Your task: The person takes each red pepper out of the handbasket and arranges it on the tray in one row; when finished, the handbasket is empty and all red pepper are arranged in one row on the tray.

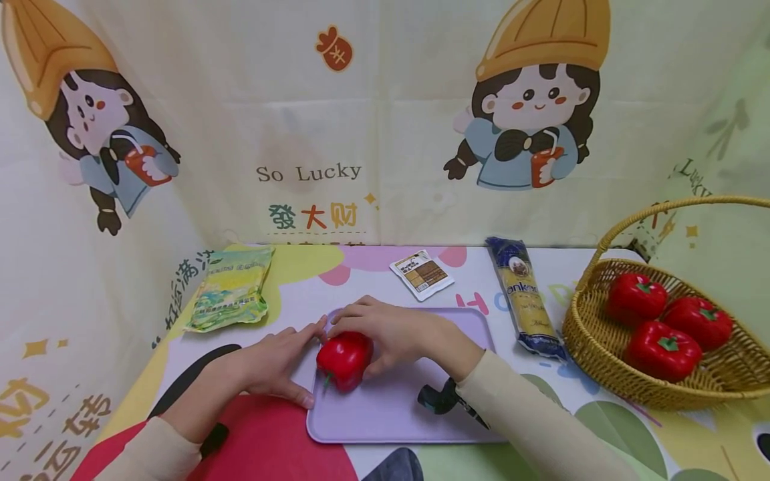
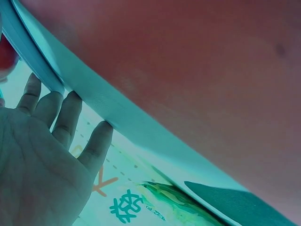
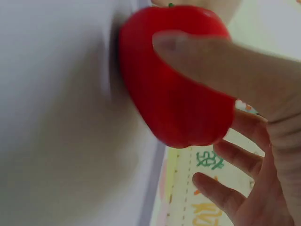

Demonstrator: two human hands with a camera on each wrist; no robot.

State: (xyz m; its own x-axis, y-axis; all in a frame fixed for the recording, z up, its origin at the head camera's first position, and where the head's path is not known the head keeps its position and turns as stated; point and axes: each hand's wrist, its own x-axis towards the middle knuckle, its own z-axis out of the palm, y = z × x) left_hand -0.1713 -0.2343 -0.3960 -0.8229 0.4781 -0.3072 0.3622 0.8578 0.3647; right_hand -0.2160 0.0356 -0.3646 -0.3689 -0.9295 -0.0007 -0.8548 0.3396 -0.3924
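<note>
Right hand (image 1: 392,331) grips pepper (image 1: 344,361); left hand (image 1: 273,364) spread.
Likely light, firm, slick; best held round its sides.

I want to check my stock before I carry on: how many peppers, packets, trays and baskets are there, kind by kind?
Red peppers: 4
Packets: 3
Tray: 1
Basket: 1
Total: 9
</note>
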